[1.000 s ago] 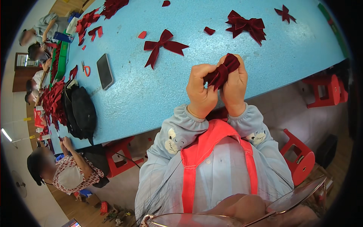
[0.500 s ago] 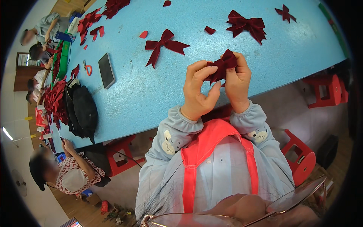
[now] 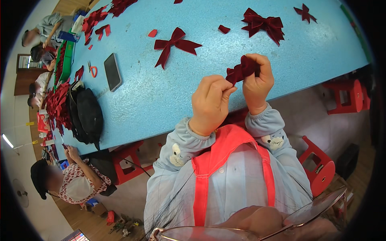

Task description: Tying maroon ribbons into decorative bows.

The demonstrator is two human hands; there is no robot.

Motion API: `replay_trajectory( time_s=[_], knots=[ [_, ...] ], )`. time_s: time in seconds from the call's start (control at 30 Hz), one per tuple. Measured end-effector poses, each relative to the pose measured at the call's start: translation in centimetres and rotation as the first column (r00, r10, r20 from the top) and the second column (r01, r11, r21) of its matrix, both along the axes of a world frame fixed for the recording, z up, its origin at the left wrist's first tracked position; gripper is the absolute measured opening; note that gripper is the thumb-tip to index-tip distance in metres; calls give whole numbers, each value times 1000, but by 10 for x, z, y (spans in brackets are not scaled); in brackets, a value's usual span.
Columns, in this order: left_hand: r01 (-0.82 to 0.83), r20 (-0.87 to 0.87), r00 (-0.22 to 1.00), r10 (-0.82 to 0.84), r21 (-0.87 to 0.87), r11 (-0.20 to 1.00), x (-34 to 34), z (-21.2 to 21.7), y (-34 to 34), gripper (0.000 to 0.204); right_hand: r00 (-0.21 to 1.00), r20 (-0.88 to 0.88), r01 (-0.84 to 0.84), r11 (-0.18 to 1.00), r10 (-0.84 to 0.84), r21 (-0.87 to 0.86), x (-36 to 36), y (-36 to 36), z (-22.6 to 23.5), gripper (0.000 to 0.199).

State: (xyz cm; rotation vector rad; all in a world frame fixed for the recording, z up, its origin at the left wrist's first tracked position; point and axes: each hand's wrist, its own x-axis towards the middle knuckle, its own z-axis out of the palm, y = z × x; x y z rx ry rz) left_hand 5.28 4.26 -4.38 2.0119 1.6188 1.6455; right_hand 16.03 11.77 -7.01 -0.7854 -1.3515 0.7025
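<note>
Between my two hands a dark red velvet bow [image 3: 242, 71] is held just above the near edge of the blue table [image 3: 140, 108]. My right hand [image 3: 258, 82] pinches its right loop between thumb and fingers. The fingers of my left hand [image 3: 211, 102] are closed on its lower left end. Beyond my hands lies a finished-looking bow [image 3: 176, 45] with two spread tails. Farther right sits a small stack of bows [image 3: 263, 26], with a smaller bow [image 3: 305, 13] past it. Small red velvet scraps [image 3: 224, 29] lie about.
A phone [image 3: 113, 72], orange-handled scissors [image 3: 93, 71] and a black bag [image 3: 88, 114] lie on the table's left. Behind them are a heap of red velvet pieces [image 3: 58, 104] and a green tray [image 3: 65, 60]. Several people sit along the left side. Red stools [image 3: 317, 166] stand nearby.
My left hand has turned and closed, its fingers moving from spread around the bow to gripping its lower left end. The bow has tilted and my right hand has shifted slightly right.
</note>
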Motion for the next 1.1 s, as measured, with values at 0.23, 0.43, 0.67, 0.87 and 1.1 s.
replay_trajectory(
  time_s=[0.23,0.43,0.67,0.87,1.1],
  knots=[
    [113,18,993,-114,28,993,14,-1,-5,15,997,66,39,999,-41,38,2,0,-12,18],
    [241,434,889,-146,-171,955,14,-2,-8,9,998,34,-60,996,58,64,0,5,-12,14],
    [125,223,970,-101,-99,987,-17,-7,0,11,989,119,-88,996,85,23,-5,4,-15,10],
    [176,387,914,-124,-101,979,-29,-9,8,23,981,0,-196,978,196,-76,-16,0,-8,10],
    [291,378,899,-220,-142,946,-43,-16,13,27,950,-122,-309,930,289,-198,-20,-3,-5,11]
  ],
)
